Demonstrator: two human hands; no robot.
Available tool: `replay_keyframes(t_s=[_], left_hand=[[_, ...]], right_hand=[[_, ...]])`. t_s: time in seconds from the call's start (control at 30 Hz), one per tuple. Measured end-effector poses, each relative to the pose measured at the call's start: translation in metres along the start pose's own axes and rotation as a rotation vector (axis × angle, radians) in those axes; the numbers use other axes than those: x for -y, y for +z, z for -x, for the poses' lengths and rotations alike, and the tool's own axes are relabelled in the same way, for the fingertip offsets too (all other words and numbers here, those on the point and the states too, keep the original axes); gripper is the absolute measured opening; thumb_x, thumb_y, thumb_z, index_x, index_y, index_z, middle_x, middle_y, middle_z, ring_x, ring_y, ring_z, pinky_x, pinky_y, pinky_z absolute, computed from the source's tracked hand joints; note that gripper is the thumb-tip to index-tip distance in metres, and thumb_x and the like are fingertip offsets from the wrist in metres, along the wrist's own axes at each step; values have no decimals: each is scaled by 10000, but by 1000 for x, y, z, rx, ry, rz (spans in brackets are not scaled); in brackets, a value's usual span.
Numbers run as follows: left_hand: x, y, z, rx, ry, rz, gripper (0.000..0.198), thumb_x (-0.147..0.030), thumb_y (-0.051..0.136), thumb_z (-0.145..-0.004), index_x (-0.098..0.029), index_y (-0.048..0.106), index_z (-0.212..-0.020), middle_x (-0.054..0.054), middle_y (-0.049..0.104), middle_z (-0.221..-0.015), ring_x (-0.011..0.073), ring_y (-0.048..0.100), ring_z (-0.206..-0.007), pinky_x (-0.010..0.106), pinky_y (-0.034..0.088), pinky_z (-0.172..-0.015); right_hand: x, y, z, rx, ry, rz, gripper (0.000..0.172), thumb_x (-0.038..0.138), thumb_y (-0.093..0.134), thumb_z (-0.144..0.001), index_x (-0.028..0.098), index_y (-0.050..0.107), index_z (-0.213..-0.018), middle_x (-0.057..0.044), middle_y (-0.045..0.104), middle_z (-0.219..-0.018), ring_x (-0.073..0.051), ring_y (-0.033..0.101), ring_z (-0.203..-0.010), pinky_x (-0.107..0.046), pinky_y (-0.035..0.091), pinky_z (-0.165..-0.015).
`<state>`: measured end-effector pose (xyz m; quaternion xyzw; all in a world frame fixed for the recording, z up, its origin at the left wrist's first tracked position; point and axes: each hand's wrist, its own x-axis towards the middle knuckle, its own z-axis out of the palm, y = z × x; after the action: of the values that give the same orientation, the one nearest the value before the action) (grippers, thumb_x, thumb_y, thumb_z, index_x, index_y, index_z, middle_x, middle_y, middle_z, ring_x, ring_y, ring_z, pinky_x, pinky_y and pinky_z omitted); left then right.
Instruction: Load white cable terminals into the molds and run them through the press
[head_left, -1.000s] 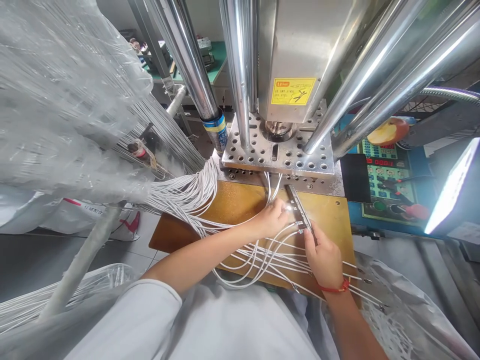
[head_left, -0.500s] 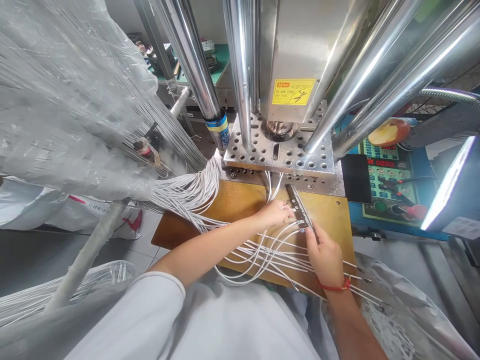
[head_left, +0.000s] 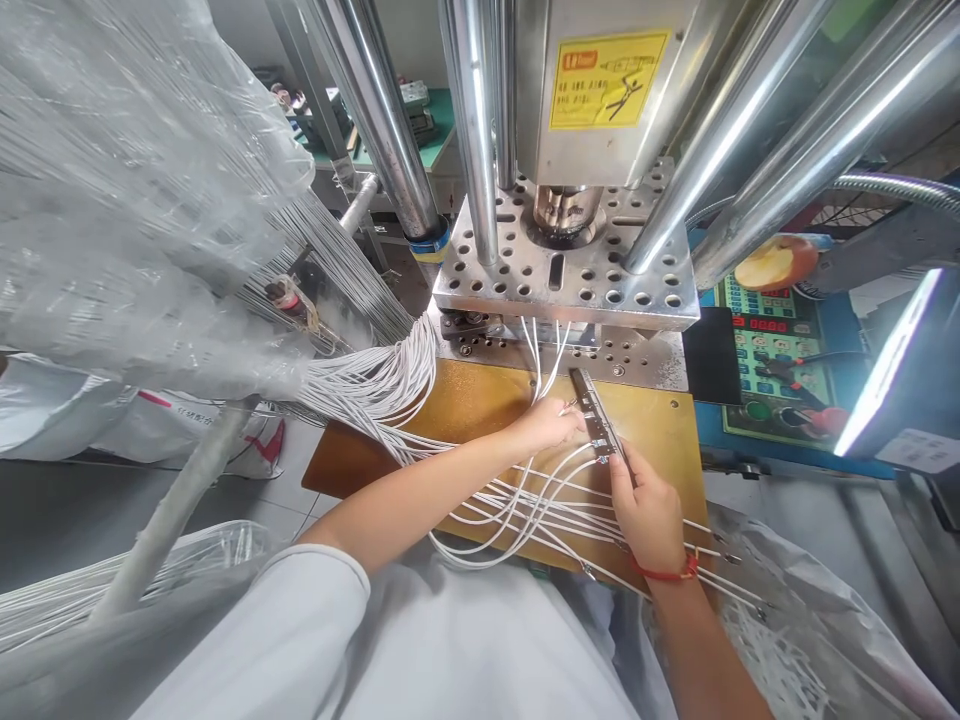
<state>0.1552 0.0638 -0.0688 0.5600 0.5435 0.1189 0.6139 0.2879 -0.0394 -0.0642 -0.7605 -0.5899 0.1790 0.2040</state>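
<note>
My right hand (head_left: 651,505) grips the near end of a dark metal bar fixture (head_left: 594,408), thumb on top, and holds it tilted above the brown board. My left hand (head_left: 553,424) is closed in a pinch beside the bar's left edge, on the end of a white cable; its fingertips partly hide that end. Two white cables (head_left: 577,456) run in a curve to the bar's near part, where small metal ends sit. More white cables (head_left: 495,520) lie across the board (head_left: 487,390) beneath my wrists.
Ahead stands a press with a perforated metal plate (head_left: 510,285) and steel columns (head_left: 469,130); several white cables pass under the plate. A thick cable bundle (head_left: 375,385) hangs at left. On the right are a control panel (head_left: 780,350), a bitten apple (head_left: 776,263) and a bright lamp (head_left: 892,370).
The press's perforated plate and the housing above it have risen, showing more of the cables under the plate. Both hands and the bar have stayed nearly in place.
</note>
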Motion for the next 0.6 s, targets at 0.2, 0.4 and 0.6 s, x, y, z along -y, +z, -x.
replay_keyframes(t_s=[0.2,0.4,0.6], left_hand=[[5,6,-3,-22,57,-63,209,-221,408,-773,-108,570,-704,-33,459,-474,47,408,-441,162,336,-486],[-11,-12,7,-107,279,-434,314,-355,363,-804,-139,534,-653,1,508,-545,87,445,-510,202,343,-549],[-8,-26,6,-256,360,-474,345,-362,257,-834,-161,507,-707,7,519,-637,111,459,-616,217,351,-593]], right_hand=[[-2,8,5,-96,-177,136,421,346,334,-839,133,495,-1165,-80,624,-931,-193,585,-751,-248,388,-602],[-4,-5,3,-24,-88,37,400,376,333,-840,181,521,-1133,-60,634,-899,-168,580,-706,-230,377,-580],[-4,-8,2,14,-13,-31,422,413,332,-833,190,522,-1137,-74,636,-880,-170,571,-664,-240,374,-585]])
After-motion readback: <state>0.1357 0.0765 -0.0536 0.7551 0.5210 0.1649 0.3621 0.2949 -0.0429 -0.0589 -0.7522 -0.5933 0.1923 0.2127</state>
